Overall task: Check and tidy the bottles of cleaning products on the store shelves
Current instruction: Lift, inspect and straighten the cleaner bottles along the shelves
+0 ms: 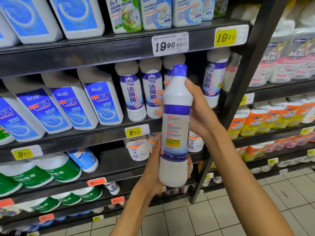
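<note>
I hold a tall white bottle (175, 133) with a purple cap and purple bands upright in front of the shelves, its back label with small print facing me. My left hand (154, 169) grips its lower body from the left, fingers wrapped behind it. My right hand (197, 106) grips its upper body from the right, fingertips showing on the bottle's left side. Matching purple-labelled bottles (133, 96) stand in a row on the middle shelf (95, 132) right behind it, with another one (215, 77) further right.
Blue-labelled white jugs (68, 103) fill the middle shelf's left. Washing machine cleaner bottles (126, 14) stand on the top shelf. Green-labelled bottles (59, 169) and white-orange bottles (138, 149) sit lower. A black upright post (238, 92) separates a second rack with orange-labelled bottles (265, 120). Tiled floor lies below.
</note>
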Motion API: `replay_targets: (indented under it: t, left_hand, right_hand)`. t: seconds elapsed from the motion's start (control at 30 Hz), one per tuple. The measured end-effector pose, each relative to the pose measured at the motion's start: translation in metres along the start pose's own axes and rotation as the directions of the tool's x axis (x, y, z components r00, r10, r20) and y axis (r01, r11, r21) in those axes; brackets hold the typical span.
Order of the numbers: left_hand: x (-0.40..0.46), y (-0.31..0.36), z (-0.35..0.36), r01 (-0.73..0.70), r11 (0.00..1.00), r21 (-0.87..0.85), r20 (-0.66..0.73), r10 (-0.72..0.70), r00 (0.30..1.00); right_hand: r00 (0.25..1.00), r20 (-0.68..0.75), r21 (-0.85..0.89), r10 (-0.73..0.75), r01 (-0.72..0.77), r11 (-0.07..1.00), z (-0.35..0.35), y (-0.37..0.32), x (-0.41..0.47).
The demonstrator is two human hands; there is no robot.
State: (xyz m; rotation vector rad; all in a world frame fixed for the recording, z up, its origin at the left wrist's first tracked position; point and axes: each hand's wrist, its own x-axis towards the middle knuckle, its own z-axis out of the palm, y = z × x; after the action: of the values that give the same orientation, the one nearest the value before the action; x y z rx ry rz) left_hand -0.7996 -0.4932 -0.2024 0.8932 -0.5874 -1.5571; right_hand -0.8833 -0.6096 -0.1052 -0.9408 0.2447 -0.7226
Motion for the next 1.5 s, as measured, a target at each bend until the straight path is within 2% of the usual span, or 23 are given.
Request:
replay_targets:
  t: [0.07, 0.1, 0.17, 0.23, 0.37, 0.4, 0.5, 0.57, 0.63, 0.73, 0.87, 1.1, 1.27, 1.33, 1.43, 1.5]
  left_hand:
    - [0.003, -0.002, 0.004, 0.057, 0.998, -0.007, -0.005, -0.057, 0.998]
    - [0.006, -0.002, 0.003, 0.032, 0.999, 0.044, -0.072, -0.029, 0.997]
    - [0.01, 0.002, 0.001, -0.095, 0.953, 0.286, -0.198, 0.156, 0.968]
    - [0.012, 0.009, 0.002, -0.194, 0.85, 0.489, -0.144, 0.298, 0.944]
    - [0.026, 0.004, 0.01, -0.262, 0.687, 0.677, -0.074, 0.419, 0.905]
    - [0.03, 0.001, 0.012, -0.27, 0.685, 0.677, -0.07, 0.425, 0.902]
    - [0.043, -0.005, 0.018, -0.254, 0.702, 0.665, -0.086, 0.41, 0.908]
    - [0.05, -0.009, 0.023, -0.23, 0.716, 0.66, -0.117, 0.4, 0.909]
    - [0.058, -0.011, 0.03, -0.224, 0.729, 0.647, -0.141, 0.403, 0.904]
    - [0.068, -0.011, 0.039, -0.235, 0.73, 0.641, -0.132, 0.407, 0.904]
    - [0.082, -0.007, 0.043, -0.268, 0.632, 0.727, -0.076, 0.462, 0.883]
    - [0.104, 0.0, 0.04, -0.31, 0.532, 0.788, -0.15, 0.654, 0.741]
    - [0.118, 0.004, 0.049, -0.306, 0.399, 0.864, -0.126, 0.761, 0.637]
    - [0.124, 0.002, 0.052, -0.278, 0.325, 0.904, -0.104, 0.798, 0.594]
    - [0.134, 0.001, 0.054, -0.193, 0.285, 0.939, -0.127, 0.808, 0.575]
    - [0.136, -0.003, 0.054, -0.139, 0.211, 0.968, -0.104, 0.834, 0.542]
  right_hand:
    - [1.0, 0.004, 0.049, 0.023, -0.023, 0.998, 0.002, 0.004, 0.002]
    - [1.0, -0.028, -0.006, -0.01, 0.01, 1.0, 0.001, 0.005, 0.002]
    - [0.982, -0.134, -0.241, -0.131, 0.096, 0.966, 0.001, 0.004, 0.002]
    - [0.945, -0.214, -0.447, -0.249, 0.132, 0.885, 0.002, 0.003, 0.001]
    - [0.898, -0.293, -0.528, -0.329, 0.135, 0.839, 0.0, 0.002, 0.0]
    - [0.883, -0.303, -0.562, -0.36, 0.14, 0.815, -0.002, 0.002, 0.0]
    - [0.804, -0.293, -0.785, -0.518, 0.107, 0.61, -0.015, 0.004, -0.002]
    - [0.76, -0.302, -0.863, -0.575, 0.038, 0.503, -0.027, 0.006, -0.002]
    - [0.722, -0.331, -0.87, -0.608, 0.016, 0.493, -0.036, 0.006, -0.001]
    - [0.681, -0.305, -0.869, -0.666, 0.086, 0.486, -0.043, -0.001, 0.008]
    - [0.69, -0.228, -0.873, -0.687, 0.169, 0.458, -0.046, -0.02, 0.024]
    - [0.679, -0.184, -0.918, -0.711, 0.14, 0.372, -0.046, -0.039, 0.048]
    - [0.607, -0.204, -0.894, -0.768, 0.205, 0.399, -0.047, -0.051, 0.058]
    - [0.587, -0.219, -0.876, -0.78, 0.233, 0.422, -0.047, -0.054, 0.061]
    - [0.585, -0.223, -0.863, -0.78, 0.254, 0.437, -0.047, -0.049, 0.064]
    - [0.586, -0.216, -0.868, -0.781, 0.251, 0.428, -0.048, -0.044, 0.064]
